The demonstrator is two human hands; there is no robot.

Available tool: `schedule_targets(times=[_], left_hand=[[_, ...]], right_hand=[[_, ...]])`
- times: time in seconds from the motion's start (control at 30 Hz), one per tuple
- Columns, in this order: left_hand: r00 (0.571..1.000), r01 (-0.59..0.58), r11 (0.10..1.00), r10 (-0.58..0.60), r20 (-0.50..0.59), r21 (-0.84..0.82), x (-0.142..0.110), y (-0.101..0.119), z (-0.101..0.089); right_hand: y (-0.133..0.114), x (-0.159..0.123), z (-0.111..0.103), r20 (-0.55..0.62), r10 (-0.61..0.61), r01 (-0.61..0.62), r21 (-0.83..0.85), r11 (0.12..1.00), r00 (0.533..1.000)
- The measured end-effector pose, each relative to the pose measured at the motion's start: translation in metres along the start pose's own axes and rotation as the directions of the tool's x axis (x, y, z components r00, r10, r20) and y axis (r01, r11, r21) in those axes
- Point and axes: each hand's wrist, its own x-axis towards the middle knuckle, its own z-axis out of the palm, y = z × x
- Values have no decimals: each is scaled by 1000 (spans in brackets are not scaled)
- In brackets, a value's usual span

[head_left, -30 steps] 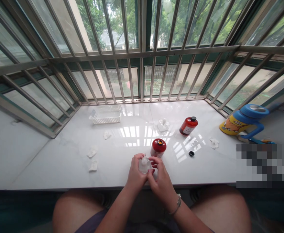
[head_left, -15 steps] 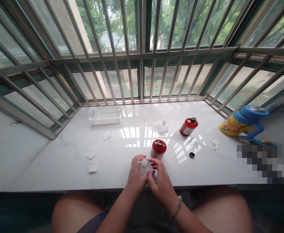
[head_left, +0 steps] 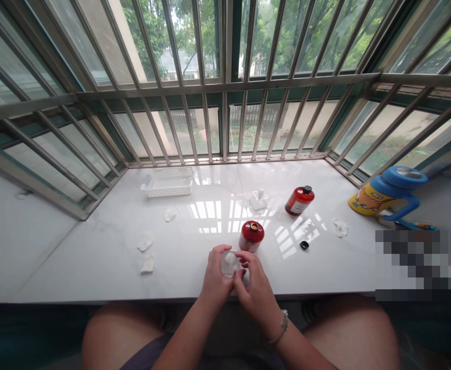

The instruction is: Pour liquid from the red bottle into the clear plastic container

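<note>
Both my hands meet at the near edge of the white sill [head_left: 94, 267], wrapped round a small clear container [head_left: 228, 261]. My left hand [head_left: 215, 277] cups it from the left. My right hand [head_left: 253, 285] pinches its right side with the fingertips; a bracelet sits on that wrist. Just behind the hands stands an uncapped red bottle [head_left: 251, 235]. A small black cap [head_left: 304, 245] lies loose to its right.
A second red bottle [head_left: 299, 200] with a black cap stands further back right, a small clear box [head_left: 259, 199] beside it. A white basket [head_left: 167, 184] sits back left. White wads [head_left: 145, 243] lie scattered. A blue-and-yellow jug [head_left: 387, 192] lies far right. Window bars enclose the sill.
My hands have shifted slightly around the clear container and stayed in place at the sill's near edge. Nothing else has moved.
</note>
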Motion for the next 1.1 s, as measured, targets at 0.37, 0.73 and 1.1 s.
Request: schedule_targets(times=[0.37, 0.73, 1.1], left_hand=[[995, -57, 998, 60, -82, 38, -5, -6, 7], [991, -91, 993, 97, -92, 70, -5, -9, 7], [996, -56, 997, 59, -67, 56, -5, -9, 8]], right_hand=[[-2, -1, -1, 7, -5, 6, -22, 1000, 1000], [-4, 12, 3, -14, 33, -33, -32, 999, 999], [-5, 19, -2, -26, 9, -10, -3, 1000, 1000]])
